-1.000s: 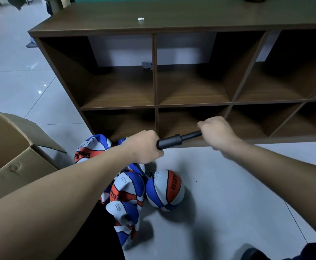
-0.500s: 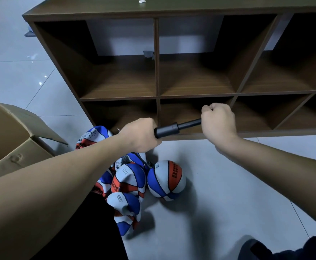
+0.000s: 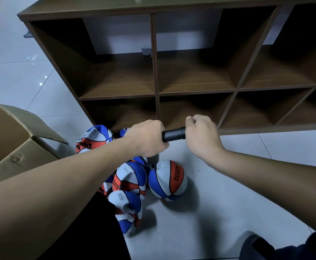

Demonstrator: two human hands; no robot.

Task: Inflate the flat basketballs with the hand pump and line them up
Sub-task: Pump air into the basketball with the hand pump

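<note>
The right hand (image 3: 202, 136) has pushed in toward the left hand (image 3: 146, 137), both gripping one pump (image 3: 173, 134) above six balls (image 3: 167, 180).

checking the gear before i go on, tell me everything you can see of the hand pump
The hand pump is a black tube with a matt, plastic look, held roughly level in the air above the floor, in front of the shelf's bottom row. Only a short stretch of barrel with a collar at its right end shows. The left hand grips one end and the right hand grips the other, right against the collar. No rod shows between them. No hose or needle is visible.
</note>
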